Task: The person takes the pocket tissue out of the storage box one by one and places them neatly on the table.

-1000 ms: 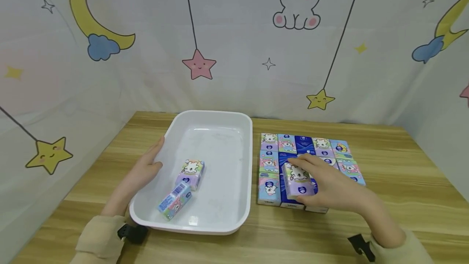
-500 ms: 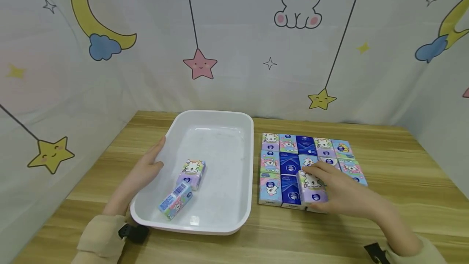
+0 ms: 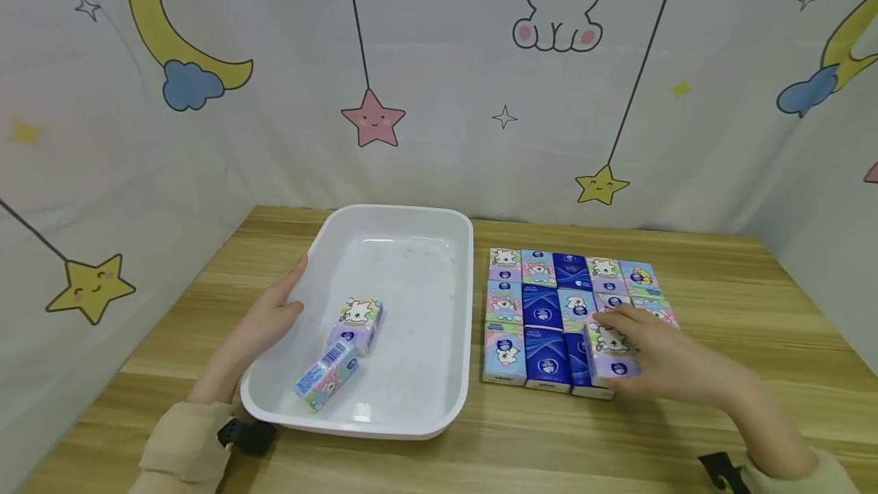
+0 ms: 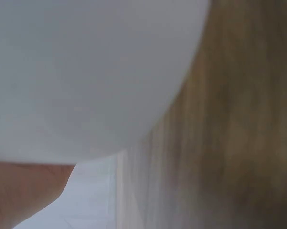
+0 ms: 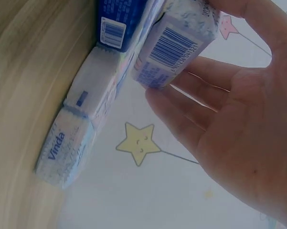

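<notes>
At the head view's right, my right hand (image 3: 672, 364) pinches a purple tissue pack (image 3: 610, 353) with a white cartoon animal, between thumb and fingers. It is just above the front right of a block of tissue packs (image 3: 542, 307) laid in rows. In the right wrist view, the barcode end of the held tissue pack (image 5: 174, 45) faces the camera. My left hand (image 3: 264, 322) holds the left side of a white plastic tray (image 3: 461, 311), its thumb at the rim. The left wrist view shows the tray's outer wall (image 4: 86, 76) close up, with part of a finger below.
Inside the tray lie two tissue packs: a purple one (image 3: 358, 324) and a blue-pink one (image 3: 328, 376) leaning against it. Both tray and block stand on a wooden table (image 3: 741, 311). A white curtain (image 3: 439, 36) with cartoon prints hangs behind and at the sides.
My right hand has moved to the right over the block with the purple tissue pack, uncovering the dark blue packs at the front. The left hand and tray stay in place.
</notes>
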### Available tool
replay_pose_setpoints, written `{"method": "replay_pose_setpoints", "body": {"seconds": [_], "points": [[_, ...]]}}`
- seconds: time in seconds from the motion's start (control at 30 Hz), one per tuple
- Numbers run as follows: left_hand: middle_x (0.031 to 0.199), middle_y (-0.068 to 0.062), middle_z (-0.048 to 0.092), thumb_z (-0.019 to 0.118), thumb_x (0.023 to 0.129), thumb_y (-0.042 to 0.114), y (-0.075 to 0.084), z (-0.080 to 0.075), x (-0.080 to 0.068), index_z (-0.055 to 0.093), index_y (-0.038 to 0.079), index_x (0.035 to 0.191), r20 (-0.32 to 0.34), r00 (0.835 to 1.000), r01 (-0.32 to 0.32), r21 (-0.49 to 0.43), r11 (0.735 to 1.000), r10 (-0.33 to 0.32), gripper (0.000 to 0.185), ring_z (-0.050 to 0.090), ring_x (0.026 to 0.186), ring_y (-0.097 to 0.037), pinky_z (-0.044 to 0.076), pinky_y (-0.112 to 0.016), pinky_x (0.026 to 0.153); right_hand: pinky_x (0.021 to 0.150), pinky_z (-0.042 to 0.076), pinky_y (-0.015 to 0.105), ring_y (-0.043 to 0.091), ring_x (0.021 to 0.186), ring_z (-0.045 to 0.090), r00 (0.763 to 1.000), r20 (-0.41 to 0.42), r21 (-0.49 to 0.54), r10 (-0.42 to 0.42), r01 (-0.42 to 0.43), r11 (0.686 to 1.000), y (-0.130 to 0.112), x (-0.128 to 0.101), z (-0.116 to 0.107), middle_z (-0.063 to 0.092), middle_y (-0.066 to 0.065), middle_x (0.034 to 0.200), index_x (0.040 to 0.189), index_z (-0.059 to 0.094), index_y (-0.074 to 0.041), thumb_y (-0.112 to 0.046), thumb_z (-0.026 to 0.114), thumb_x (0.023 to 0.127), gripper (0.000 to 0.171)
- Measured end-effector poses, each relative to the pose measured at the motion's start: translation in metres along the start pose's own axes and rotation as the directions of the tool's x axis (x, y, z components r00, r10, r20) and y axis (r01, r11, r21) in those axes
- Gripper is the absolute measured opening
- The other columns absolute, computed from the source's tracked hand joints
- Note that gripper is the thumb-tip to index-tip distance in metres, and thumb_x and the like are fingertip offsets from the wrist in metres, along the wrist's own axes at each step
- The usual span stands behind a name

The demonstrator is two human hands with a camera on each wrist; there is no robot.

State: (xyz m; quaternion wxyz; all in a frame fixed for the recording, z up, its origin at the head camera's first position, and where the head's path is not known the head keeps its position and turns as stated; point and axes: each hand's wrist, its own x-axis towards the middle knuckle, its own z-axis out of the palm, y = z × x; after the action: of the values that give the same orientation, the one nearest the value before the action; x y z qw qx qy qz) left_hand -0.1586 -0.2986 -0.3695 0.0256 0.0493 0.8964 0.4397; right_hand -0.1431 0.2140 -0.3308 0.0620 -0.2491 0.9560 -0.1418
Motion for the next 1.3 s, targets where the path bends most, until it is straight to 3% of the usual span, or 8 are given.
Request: {"method": "replay_pose_setpoints", "body": {"seconds": [0.3, 0.53, 0.77, 1.03, 1.3], "points": [[0.16, -0.024, 0.0, 0.037, 0.089, -0.005, 0.0, 0.0, 0.0, 0.004, 0.006, 0.154, 0.006, 1.0, 0.005, 0.0, 1.0, -0.005, 0.073, 0.01, 0.143, -0.053, 0.025, -0.068, 0.109, 0.091, 0.052, 0.056, 0.033, 0.111, 0.055, 0.998, 0.054, -0.016, 0.028, -0.028, 0.999, 0.012, -0.003, -0.003, 0.049, 0.022, 0.135, 0.138, 0.049, -0.005, -0.045, 0.08, 0.068, 0.086], [0.16, -0.024, 0.0, 0.035, 0.09, -0.004, 0.0, -0.001, 0.0, 0.003, 0.007, 0.154, 0.006, 1.0, 0.022, 0.01, 1.0, -0.022, 0.072, 0.011, 0.143, -0.054, 0.029, -0.068, 0.106, 0.095, 0.048, 0.061, 0.043, 0.119, 0.052, 0.998, 0.058, -0.053, 0.018, -0.014, 0.999, 0.02, -0.004, -0.001, 0.049, 0.025, 0.133, 0.135, 0.049, 0.001, -0.036, 0.083, 0.066, 0.086], [0.161, -0.023, 0.0, 0.036, 0.089, -0.005, 0.001, 0.0, 0.0, 0.004, 0.006, 0.154, 0.01, 1.0, 0.015, -0.007, 1.0, -0.015, 0.073, 0.011, 0.143, -0.053, 0.027, -0.068, 0.108, 0.091, 0.052, 0.056, 0.034, 0.11, 0.055, 0.998, 0.062, -0.07, 0.01, -0.005, 0.998, 0.021, -0.006, 0.0, 0.053, 0.019, 0.124, 0.127, 0.051, -0.003, -0.035, 0.085, 0.063, 0.079], [0.16, -0.024, 0.001, 0.037, 0.089, -0.006, 0.001, 0.0, 0.001, 0.005, 0.005, 0.154, 0.007, 1.0, 0.009, -0.004, 1.0, -0.009, 0.073, 0.01, 0.144, -0.052, 0.025, -0.068, 0.109, 0.094, 0.047, 0.063, 0.048, 0.119, 0.049, 0.998, 0.067, -0.072, 0.005, -0.001, 0.997, 0.021, -0.006, 0.006, 0.047, 0.027, 0.132, 0.126, 0.05, -0.006, -0.032, 0.085, 0.061, 0.078], [0.16, -0.024, 0.001, 0.037, 0.089, -0.005, 0.001, 0.0, 0.001, 0.005, 0.005, 0.154, 0.003, 1.0, 0.005, -0.002, 1.0, -0.005, 0.073, 0.009, 0.143, -0.053, 0.025, -0.068, 0.109, 0.096, 0.049, 0.056, 0.032, 0.111, 0.052, 0.997, 0.071, -0.112, -0.012, 0.02, 0.994, 0.018, -0.004, 0.014, 0.05, 0.01, 0.115, 0.124, 0.049, -0.005, -0.024, 0.086, 0.061, 0.075]]}}
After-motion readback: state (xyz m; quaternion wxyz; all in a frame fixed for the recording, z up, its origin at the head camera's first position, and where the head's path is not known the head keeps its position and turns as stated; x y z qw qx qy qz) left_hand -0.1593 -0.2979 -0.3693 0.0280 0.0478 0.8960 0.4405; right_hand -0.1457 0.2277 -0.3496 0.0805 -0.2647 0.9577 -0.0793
